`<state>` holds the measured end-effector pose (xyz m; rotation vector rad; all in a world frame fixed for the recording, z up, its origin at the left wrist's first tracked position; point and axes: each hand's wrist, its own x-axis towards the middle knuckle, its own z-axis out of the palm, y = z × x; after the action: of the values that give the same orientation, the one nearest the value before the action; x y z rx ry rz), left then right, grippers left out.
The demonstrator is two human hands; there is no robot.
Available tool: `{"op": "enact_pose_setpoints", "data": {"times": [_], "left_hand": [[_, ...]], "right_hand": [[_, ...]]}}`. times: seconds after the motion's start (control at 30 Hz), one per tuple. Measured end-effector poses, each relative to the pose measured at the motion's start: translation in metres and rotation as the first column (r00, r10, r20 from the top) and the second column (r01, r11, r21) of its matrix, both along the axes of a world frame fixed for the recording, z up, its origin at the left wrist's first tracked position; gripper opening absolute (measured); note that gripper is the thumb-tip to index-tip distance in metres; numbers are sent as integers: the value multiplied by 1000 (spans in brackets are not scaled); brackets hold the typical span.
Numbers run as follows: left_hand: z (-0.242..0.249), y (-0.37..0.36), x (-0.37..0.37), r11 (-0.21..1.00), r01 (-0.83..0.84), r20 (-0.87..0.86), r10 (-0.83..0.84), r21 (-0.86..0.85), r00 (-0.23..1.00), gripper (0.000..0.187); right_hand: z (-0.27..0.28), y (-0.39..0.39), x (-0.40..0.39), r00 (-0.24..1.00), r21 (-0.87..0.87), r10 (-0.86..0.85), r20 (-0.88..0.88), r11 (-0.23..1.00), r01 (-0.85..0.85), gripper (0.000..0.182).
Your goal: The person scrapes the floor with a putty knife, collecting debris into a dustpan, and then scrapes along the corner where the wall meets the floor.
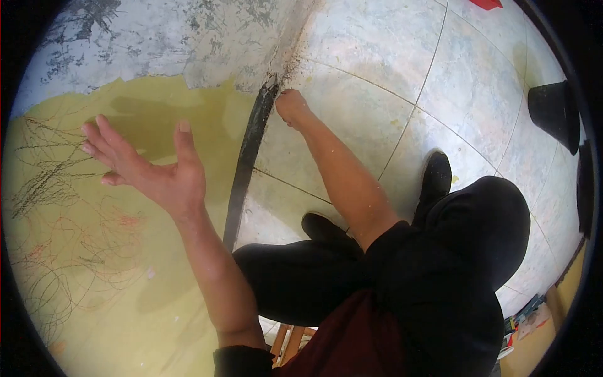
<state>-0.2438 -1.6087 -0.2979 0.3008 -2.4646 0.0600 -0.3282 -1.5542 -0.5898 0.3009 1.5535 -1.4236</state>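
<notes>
My left hand (151, 173) is raised in front of the yellow wall (125, 245), palm side partly showing, its fingers and thumb spread with nothing in them. Low down at the foot of the wall, my right hand (292, 108) is curled closed right beside the upper end of a black baseboard strip (249, 147). What its fingers hold, if anything, is hidden. Above the yellow paint, a bare grey patch (157, 41) of wall has a ragged lower edge. Brown crumbs (294, 66) of debris lie along the wall base just beyond my right hand.
Pale floor tiles (352, 116) spread to the right. A black bucket (554, 116) stands at the far right, with a red object (487, 4) at the top edge. My dark shoes (434, 179) rest on the tiles. A wooden stool (289, 342) is partly under me. Assorted items (527, 317) lie lower right.
</notes>
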Motion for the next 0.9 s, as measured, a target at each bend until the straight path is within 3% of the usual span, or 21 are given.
{"op": "enact_pose_setpoints", "data": {"times": [0.03,0.07,0.1,0.2,0.23,0.3,0.33,0.4,0.53,0.6,0.67,0.7,0.73,0.8,0.83,0.9], "left_hand": [[2,-1,3,1000,6,-1,-6,-3,1000,89],[4,-1,5,1000,15,3,-15,6,1000,89],[5,0,3,999,28,7,-28,17,1000,89],[1,4,-3,1000,-15,-12,15,3,1000,89],[1,2,0,1000,-22,-9,22,0,1000,89],[2,1,1,999,-26,9,26,-21,1000,94],[2,1,-1,1000,-15,-4,15,-18,1000,94],[5,3,-1,999,-32,19,32,1,999,94],[2,4,-3,995,-100,23,100,10,995,93],[2,-1,-1,999,-35,24,36,-33,999,94],[2,4,-1,999,-38,21,38,-1,999,94],[5,5,0,999,-37,13,37,26,999,94],[6,4,5,999,-36,18,35,23,999,94],[9,4,6,998,-10,4,10,61,1000,95],[10,6,0,998,-2,-13,3,60,1000,95],[8,12,-1,997,-38,-1,38,61,999,91]], "right_hand": [[1,-2,2,989,71,-17,-144,997,27,31],[3,-1,11,988,73,-22,-152,997,33,31],[13,2,27,947,56,-40,-319,997,62,30],[2,-13,21,942,106,-128,-309,980,168,30],[-4,-5,10,980,89,-10,-200,996,28,30],[-13,-4,0,929,115,312,-200,949,-294,34],[-1,-4,4,929,121,302,-212,952,-282,34],[18,-6,32,941,133,14,-338,991,33,37],[12,2,21,962,94,-11,-274,995,38,35],[7,5,16,958,67,-63,-281,994,85,32],[-2,8,-6,951,87,192,-241,980,-176,28],[-2,7,-23,711,227,610,-351,791,-568,28],[-19,0,-8,713,222,608,-349,793,-568,28],[-35,-12,15,743,254,355,-568,934,-251,28],[-5,-4,30,948,129,21,-316,991,21,28],[-6,-7,33,952,95,14,-307,995,16,29]]}}
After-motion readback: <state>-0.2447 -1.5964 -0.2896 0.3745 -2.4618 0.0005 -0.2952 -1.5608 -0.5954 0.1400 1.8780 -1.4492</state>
